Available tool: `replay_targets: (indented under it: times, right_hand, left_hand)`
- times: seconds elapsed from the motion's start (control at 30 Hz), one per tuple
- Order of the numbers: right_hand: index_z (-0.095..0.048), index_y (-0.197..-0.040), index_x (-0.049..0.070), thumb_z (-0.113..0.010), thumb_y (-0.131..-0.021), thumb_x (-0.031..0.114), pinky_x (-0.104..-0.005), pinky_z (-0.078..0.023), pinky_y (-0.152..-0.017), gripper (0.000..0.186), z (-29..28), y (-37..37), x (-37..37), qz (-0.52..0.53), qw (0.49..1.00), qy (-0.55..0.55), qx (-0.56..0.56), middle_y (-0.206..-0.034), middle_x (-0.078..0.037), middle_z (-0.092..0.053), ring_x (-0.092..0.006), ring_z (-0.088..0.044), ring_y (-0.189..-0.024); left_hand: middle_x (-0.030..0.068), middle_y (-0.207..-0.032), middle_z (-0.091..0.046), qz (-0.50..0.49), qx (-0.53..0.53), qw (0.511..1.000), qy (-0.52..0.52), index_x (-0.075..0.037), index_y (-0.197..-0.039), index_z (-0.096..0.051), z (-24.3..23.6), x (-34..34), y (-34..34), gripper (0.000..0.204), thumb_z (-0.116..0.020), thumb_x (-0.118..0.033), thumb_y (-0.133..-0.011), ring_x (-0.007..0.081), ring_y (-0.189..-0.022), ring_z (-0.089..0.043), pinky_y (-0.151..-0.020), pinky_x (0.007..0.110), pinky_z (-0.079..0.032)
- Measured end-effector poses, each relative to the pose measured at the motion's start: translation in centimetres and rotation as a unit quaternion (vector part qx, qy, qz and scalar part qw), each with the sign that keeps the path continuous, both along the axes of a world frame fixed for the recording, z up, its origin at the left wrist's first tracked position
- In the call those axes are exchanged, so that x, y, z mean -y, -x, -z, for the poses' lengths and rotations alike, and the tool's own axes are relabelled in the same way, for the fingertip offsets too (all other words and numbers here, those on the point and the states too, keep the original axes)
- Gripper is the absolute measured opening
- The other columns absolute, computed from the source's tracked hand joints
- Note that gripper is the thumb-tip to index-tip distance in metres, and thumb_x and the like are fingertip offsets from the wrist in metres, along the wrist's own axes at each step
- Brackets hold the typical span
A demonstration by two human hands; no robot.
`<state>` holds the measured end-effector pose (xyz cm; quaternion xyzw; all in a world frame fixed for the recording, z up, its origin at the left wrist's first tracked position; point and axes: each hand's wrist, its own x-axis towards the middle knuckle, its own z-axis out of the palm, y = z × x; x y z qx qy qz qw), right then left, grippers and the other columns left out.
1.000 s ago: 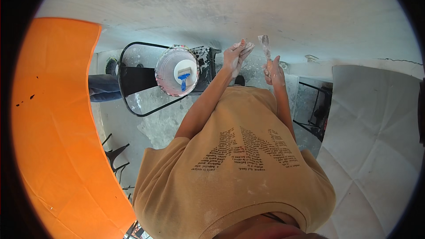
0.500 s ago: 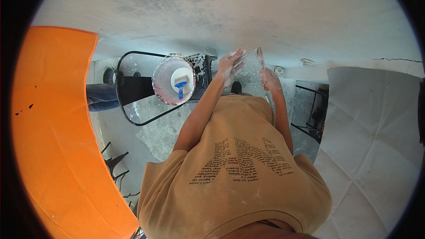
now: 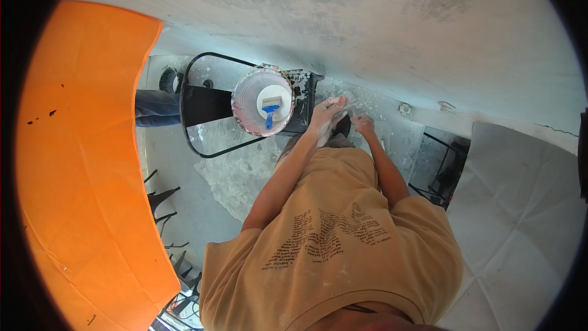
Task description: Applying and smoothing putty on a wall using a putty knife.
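Fingers (image 3: 334,105) beside grey-smeared white wall (image 3: 343,12)

The thin pale tool (image 3: 350,103) between the two hands is too small and blurred to identify. The left hand (image 3: 323,119) covers its lower part; the grip of the right hand (image 3: 364,124) cannot be made out. The bucket (image 3: 263,109) hides the stool seat. The brush (image 3: 269,111) bristles are indistinct.
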<state>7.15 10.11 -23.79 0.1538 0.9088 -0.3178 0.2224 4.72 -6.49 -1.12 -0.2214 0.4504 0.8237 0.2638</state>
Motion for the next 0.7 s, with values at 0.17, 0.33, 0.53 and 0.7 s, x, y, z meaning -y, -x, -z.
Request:
replay_targets:
  times: [0.17, 0.33, 0.53, 0.7]
  right_hand:
    - [-0.059, -0.087, 0.0, -0.062, -0.078, 0.039, -0.0351, -0.049, -0.073, 0.041, 6.4, 3.6, 3.1, -0.076, 0.992, -0.062, -0.075, -0.092, -0.017, -0.065, -0.0202, -0.064, -0.085]
    - [-0.056, -0.109, 0.004, -0.052, -0.086, 0.042, -0.0403, -0.049, -0.079, 0.045, -2.9, 6.0, 12.9, 0.018, 0.993, 0.112, -0.039, -0.098, -0.019, -0.063, -0.0349, -0.061, -0.088]
    - [-0.051, -0.123, 0.011, -0.048, -0.088, 0.047, -0.0363, -0.049, -0.079, 0.051, 4.4, 7.5, 6.1, -0.109, 0.975, 0.189, 0.032, -0.106, -0.016, -0.06, -0.0285, -0.06, -0.092]
    - [-0.052, -0.122, 0.008, -0.039, -0.091, 0.054, -0.0382, -0.048, -0.083, 0.057, -8.4, 2.5, 6.5, 0.171, 0.876, 0.407, 0.193, -0.112, -0.015, -0.058, -0.0239, -0.057, -0.1]
  left_hand:
    - [0.003, -0.118, -0.058, 0.037, -0.014, 0.999, -0.018, -0.009, -0.107, -0.057, 0.0, -0.1, -0.7, 0.03, -0.058, -0.033, -0.089, 0.0141, -0.108, -0.054, -0.091, 0.029, -0.042]
    - [0.0024, -0.118, -0.058, -0.003, 0.012, 1.0, 0.002, -0.009, -0.109, -0.056, 0.6, 2.3, -2.2, 0.032, -0.057, -0.034, -0.089, 0.0143, -0.107, -0.056, -0.091, 0.029, -0.042]
    - [0.0007, -0.118, -0.058, -0.002, 0.011, 1.0, -0.01, -0.01, -0.112, -0.054, -1.2, 0.6, -1.0, 0.034, -0.052, -0.037, -0.091, 0.0132, -0.109, -0.053, -0.092, 0.029, -0.04]
    - [0.002, -0.115, -0.059, -0.07, 0.032, 0.996, 0.053, -0.01, -0.112, -0.054, 2.8, 3.3, -2.0, 0.035, -0.052, -0.038, -0.092, 0.012, -0.107, -0.054, -0.091, 0.027, -0.04]
